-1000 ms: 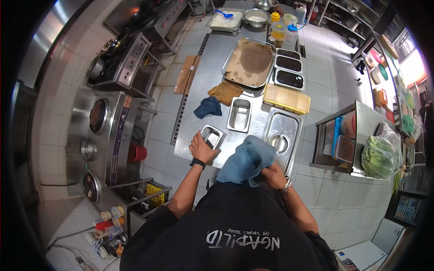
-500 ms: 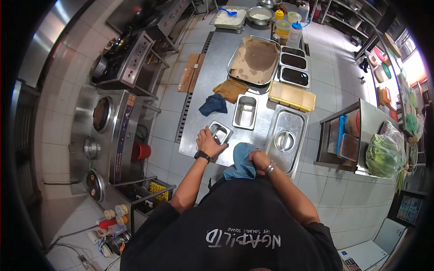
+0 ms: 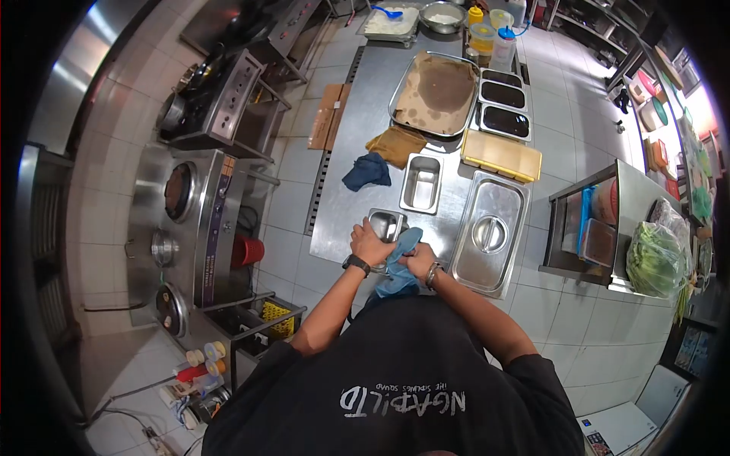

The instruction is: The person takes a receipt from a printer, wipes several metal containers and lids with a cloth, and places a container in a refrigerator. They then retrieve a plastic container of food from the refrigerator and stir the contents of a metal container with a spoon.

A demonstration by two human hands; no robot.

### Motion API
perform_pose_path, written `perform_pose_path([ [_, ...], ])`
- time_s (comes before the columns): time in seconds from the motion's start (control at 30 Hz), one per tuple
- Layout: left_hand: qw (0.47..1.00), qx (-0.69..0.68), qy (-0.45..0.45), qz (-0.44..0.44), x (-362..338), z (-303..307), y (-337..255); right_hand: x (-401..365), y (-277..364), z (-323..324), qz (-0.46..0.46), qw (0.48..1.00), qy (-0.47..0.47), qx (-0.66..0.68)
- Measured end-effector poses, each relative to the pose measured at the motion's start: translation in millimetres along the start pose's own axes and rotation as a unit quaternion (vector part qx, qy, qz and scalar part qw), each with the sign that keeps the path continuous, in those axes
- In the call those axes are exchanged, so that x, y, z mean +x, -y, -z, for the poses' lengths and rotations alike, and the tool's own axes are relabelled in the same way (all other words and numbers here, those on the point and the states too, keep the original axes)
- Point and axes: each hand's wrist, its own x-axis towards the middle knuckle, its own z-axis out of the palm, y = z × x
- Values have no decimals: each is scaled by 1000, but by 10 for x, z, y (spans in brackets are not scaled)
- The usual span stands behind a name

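Observation:
My left hand (image 3: 370, 245) grips the near left side of a small stainless steel food pan (image 3: 388, 221), which sits near the table's front edge. A light blue cloth (image 3: 398, 280) is bunched in my right hand (image 3: 420, 261). Part of that cloth reaches up to the small pan's right side, close to my left fingers. Just beyond stands a deeper, longer steel pan (image 3: 422, 182). To the right of my right hand lies a steel pan lid (image 3: 499, 199) with a round recessed handle.
Behind the pans are a dark blue cloth (image 3: 366, 172), a brown cloth (image 3: 397, 146) and a paper-lined tray (image 3: 433, 87). A yellow-edged box (image 3: 502, 154) and several dark-filled containers (image 3: 504, 121) line the right. Stoves (image 3: 179, 194) stand left; a side table (image 3: 630, 199) holds bagged greens (image 3: 658, 258).
My right hand has moved left and forward, bringing the blue cloth up against the small pan. My left hand stays on the pan. The whole view has shifted slightly.

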Motion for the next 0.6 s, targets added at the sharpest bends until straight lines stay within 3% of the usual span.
perform_pose_path([
  [0.1, 999, -23, 35, -6, 44, -18, 94, -33, -20, -20, -45, 995, 10, 87],
  [0.27, 997, -41, 73, 0, 7, 30, 82, -127, 102, 5, -20, 992, 1, 124],
  [0.43, 990, -57, 127, 11, 59, -14, 183, -187, 192, 103, -33, 999, 25, 1],
  [0.6, 991, -47, 125, 10, 35, 3, 182, -176, 125, 44, -9, 1000, 6, 11],
])
